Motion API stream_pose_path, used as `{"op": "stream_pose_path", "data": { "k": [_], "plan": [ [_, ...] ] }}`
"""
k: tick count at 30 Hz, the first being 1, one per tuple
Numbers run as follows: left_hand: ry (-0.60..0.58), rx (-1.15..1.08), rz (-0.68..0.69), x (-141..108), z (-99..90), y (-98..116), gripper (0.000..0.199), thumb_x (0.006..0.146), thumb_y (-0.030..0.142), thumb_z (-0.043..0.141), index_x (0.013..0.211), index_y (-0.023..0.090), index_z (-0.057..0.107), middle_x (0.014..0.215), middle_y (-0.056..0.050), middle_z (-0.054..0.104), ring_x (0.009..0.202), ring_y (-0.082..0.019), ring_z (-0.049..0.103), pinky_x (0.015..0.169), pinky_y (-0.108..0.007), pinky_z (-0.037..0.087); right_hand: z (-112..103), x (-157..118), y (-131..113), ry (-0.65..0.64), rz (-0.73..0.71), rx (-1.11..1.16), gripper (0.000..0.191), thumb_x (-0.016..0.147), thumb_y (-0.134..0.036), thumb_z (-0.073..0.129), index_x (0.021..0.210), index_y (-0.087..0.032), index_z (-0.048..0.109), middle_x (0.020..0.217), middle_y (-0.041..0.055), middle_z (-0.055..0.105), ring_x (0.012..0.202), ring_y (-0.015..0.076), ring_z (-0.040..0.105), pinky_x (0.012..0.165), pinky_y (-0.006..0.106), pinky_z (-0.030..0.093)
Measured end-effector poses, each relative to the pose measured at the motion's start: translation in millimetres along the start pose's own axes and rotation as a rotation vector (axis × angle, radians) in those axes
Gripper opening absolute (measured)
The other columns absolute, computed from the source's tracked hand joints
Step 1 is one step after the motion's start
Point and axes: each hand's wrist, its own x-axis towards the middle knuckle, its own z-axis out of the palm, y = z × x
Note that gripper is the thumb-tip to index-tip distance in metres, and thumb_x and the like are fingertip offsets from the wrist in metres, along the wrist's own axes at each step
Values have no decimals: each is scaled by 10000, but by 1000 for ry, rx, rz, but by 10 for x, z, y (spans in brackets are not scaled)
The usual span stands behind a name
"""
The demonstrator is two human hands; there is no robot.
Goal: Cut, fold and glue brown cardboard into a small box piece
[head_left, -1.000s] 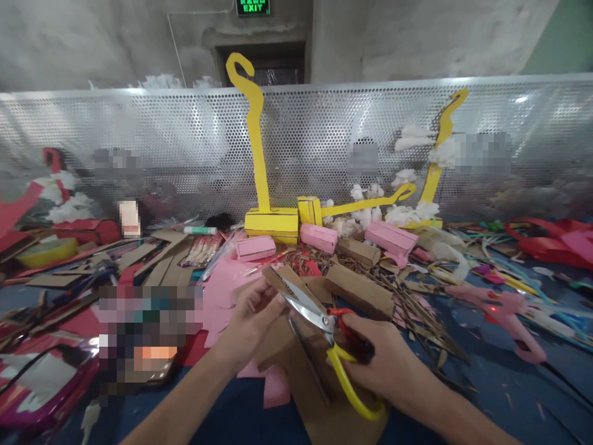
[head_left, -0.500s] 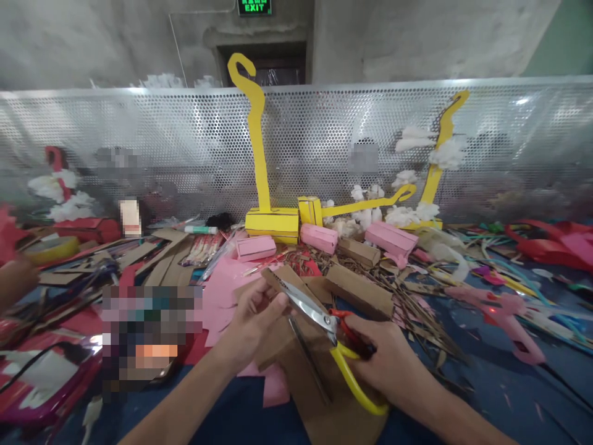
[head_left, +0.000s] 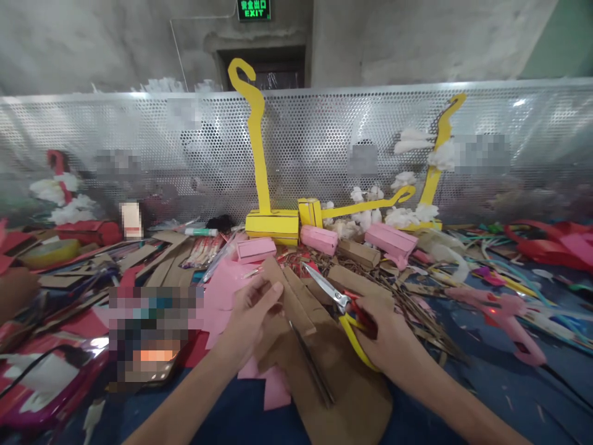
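Between its thumb and fingers, my left hand (head_left: 254, 312) pinches a narrow cardboard strip (head_left: 291, 298) that slants down to the right. My right hand (head_left: 377, 324) grips the handles of scissors (head_left: 340, 299), one red and one yellow. The blades look closed and point up and left, just right of the strip and apart from it. Under both hands lies a larger brown cardboard piece (head_left: 343, 389) with a thin dark metal tool (head_left: 311, 364) on it. Pink paper (head_left: 222, 290) spreads beside my left hand.
Yellow paper hooks on boxes (head_left: 272, 225) and pink paper boxes (head_left: 391, 240) stand behind. A pink glue gun (head_left: 509, 312) lies at right. A perforated metal barrier (head_left: 324, 148) runs across the back. Another person's hand (head_left: 18, 293) shows at the left edge.
The scissors have moved off the cardboard strip to the right, and their blades have closed. The strip now hangs lower right from my left hand.
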Motion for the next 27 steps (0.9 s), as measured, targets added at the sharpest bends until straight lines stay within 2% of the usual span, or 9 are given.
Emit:
{"op": "stream_pose_path", "data": {
  "k": [4,8,11,13,15,18,21,24,27],
  "plan": [
    [21,166,38,0,-3,14,268,830,413,783,853,157,710,700,22,589,595,-71,480,558,-174,403,37,15,204,-61,-20,-98,213,833,-279,576,977,-163,683,969,140,733,858,297,700,754,382,518],
    [-58,332,93,-41,26,44,263,895,410,712,862,149,705,725,-3,628,649,-98,534,612,-199,443,-16,15,189,-21,0,-171,191,868,-320,613,951,-172,699,936,136,744,841,318,711,754,419,535],
    [-139,345,114,-83,59,5,278,918,401,682,1047,155,698,890,-49,696,753,-143,614,665,-239,512,-123,-9,17,47,-130,-23,182,972,-294,522,1021,-211,676,1003,95,730,918,261,701,833,385,533],
    [-185,300,103,-116,81,-50,299,913,388,689,1114,168,667,968,-63,708,819,-172,654,688,-265,549,-175,-37,-127,39,-255,144,164,966,-267,568,1105,-247,652,1111,72,700,1025,226,675,898,337,522],
    [-228,303,109,-152,99,-100,249,907,353,702,1071,171,658,991,-62,709,843,-175,669,713,-271,562,-186,-64,-245,39,-342,273,187,941,-238,626,1125,-264,644,1101,50,692,1017,198,667,878,291,525],
    [-304,388,165,-202,119,-116,143,899,278,716,965,168,654,960,-49,710,847,-158,681,750,-252,552,-152,-85,-321,83,-387,367,137,929,-176,639,1043,-249,659,975,29,696,890,168,668,773,253,527],
    [-322,528,274,-235,134,-65,87,893,199,701,967,185,657,953,-34,716,892,-157,688,802,-252,548,-144,-72,-298,147,-392,354,125,928,-125,622,963,-234,672,899,25,684,827,162,654,722,253,515],
    [-279,725,480,-255,153,-14,171,862,142,719,1013,212,676,972,-25,729,921,-159,685,843,-261,544,-182,-45,-243,186,-455,267,155,926,-90,620,963,-229,677,898,34,694,860,181,642,759,287,510],
    [-293,847,668,-277,186,-10,209,852,129,737,1033,227,700,1001,-31,734,940,-157,689,855,-251,544,-206,-26,-211,192,-515,200,171,913,-68,625,974,-223,665,904,42,702,862,199,622,762,322,503]
  ]
}}
